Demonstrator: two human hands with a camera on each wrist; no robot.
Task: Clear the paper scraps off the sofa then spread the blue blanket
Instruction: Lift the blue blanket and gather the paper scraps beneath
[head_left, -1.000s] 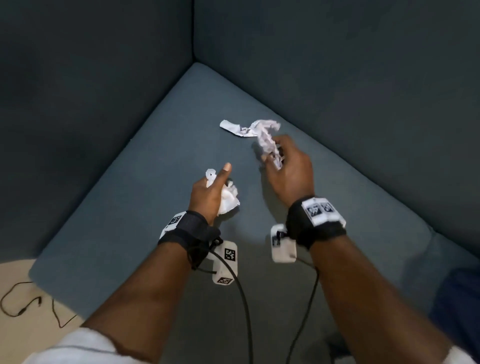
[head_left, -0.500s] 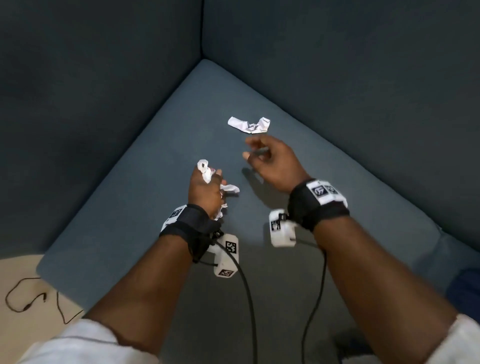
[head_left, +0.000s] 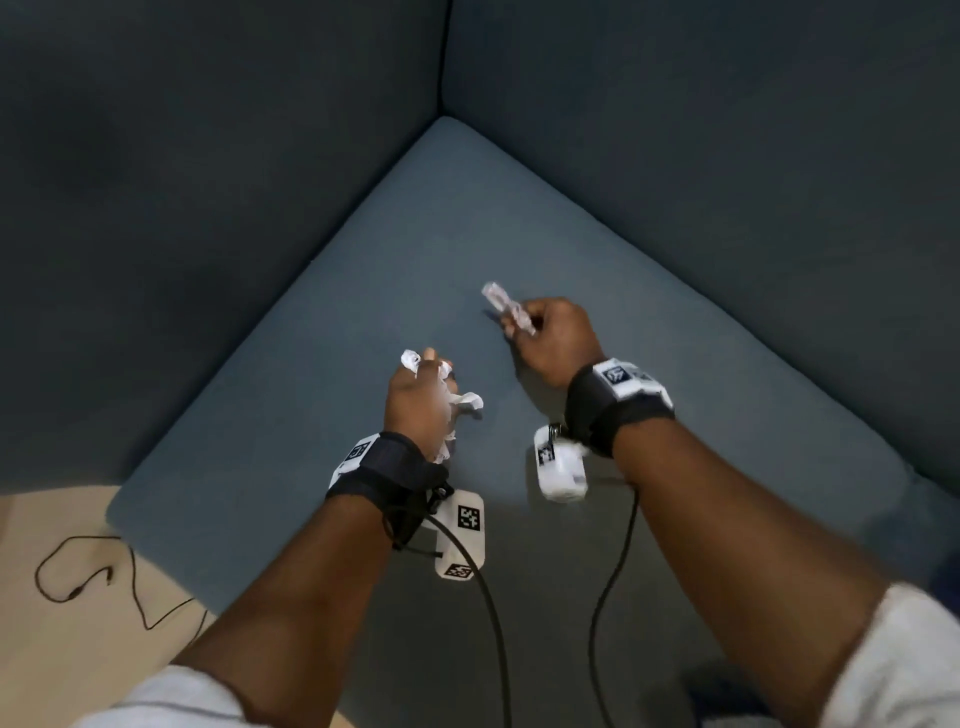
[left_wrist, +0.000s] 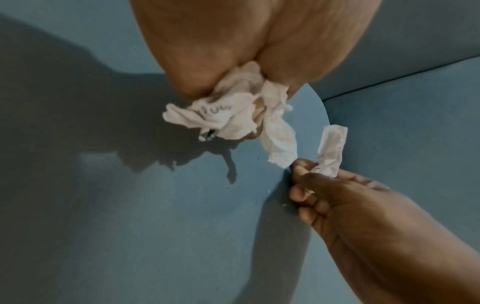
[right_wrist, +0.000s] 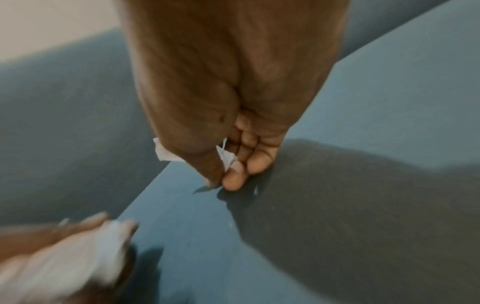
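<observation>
White paper scraps (left_wrist: 226, 115) are sitting bunched in my left hand (head_left: 415, 400), which is squeezing them tight. My right hand (head_left: 556, 338) is pinching one more scrap (head_left: 506, 306) over the gray-blue sofa seat (head_left: 311, 389).

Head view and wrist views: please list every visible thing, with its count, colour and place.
sofa seat: one, blue-grey, centre.
sofa backs: two, darker blue-grey, meeting at the far corner.
paper bunch: one, white, crumpled, in the left hand.
paper scrap: one, white, in the right hand.
floor: one, beige, lower left.
thin cable: one, black, on the floor.
wrist cameras: two, white, under the wrists.
wrist bands: two, black, on the wrists.
sleeves: two, white, bottom edge.
left hand: one, grips the paper bunch.
right hand: one, pinches the paper scrap.
</observation>
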